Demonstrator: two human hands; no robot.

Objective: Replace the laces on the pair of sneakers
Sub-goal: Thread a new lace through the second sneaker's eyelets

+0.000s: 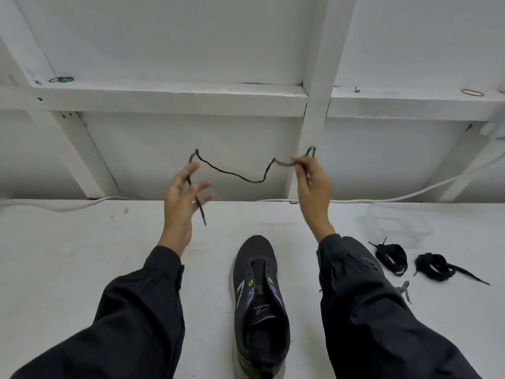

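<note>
A thin black lace [240,176] sags between my two raised hands, above the white table [82,255]. My right hand [311,187] pinches it near one end, and a small loop stands above the fingertips. My left hand [183,198] has its fingers spread; the lace runs between thumb and fingers and its tip hangs below the palm. A dark sneaker [259,296] with purple and green details lies between my forearms, toe pointing away, with empty eyelets. Whether a second sneaker lies behind my right sleeve cannot be told.
Two bundles of black laces [392,258] [434,266] lie right of my right arm, with a loose lace piece [404,289] below them. A clear plastic container [396,227] stands behind. A white cable [410,196] runs along the wall. Rubber bands [61,79] rest on the ledge.
</note>
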